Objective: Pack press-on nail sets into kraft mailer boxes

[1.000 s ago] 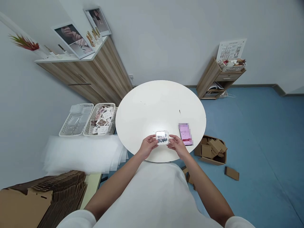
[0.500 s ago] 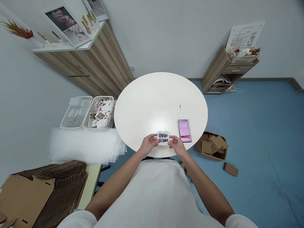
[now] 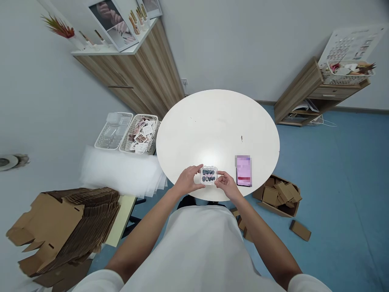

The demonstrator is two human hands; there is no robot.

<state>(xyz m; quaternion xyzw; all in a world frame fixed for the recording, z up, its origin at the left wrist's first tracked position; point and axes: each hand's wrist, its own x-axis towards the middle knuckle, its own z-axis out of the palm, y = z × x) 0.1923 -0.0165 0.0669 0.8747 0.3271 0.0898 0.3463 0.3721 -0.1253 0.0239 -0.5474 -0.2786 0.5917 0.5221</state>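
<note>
Showing two rows of dark pieces, clear rectangular case, left fingers and right fingers clamped on it

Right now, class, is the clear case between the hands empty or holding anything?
Holding something: two rows of dark pieces show inside the clear case, between the left hand and the right hand.

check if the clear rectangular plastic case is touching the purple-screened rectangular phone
Apart. The head view shows white tabletop and the right hand between the clear plastic case and the purple-screened phone.
</note>
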